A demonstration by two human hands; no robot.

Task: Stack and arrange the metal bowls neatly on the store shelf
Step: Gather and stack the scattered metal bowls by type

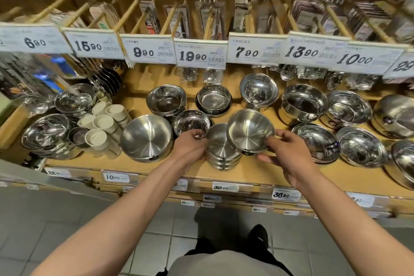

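Observation:
My right hand grips a brushed metal bowl by its right rim, holding it tilted above and to the right of a stack of similar bowls at the shelf front. On the left rim of that stack my left hand has its fingers curled. A small shiny bowl sits just behind my left hand. A large brushed bowl stands to the left of the stack.
The wooden shelf carries more shiny bowls: two stacks behind, one tilted, and several to the right. White cups stand at the left. Price tags hang along the shelf above.

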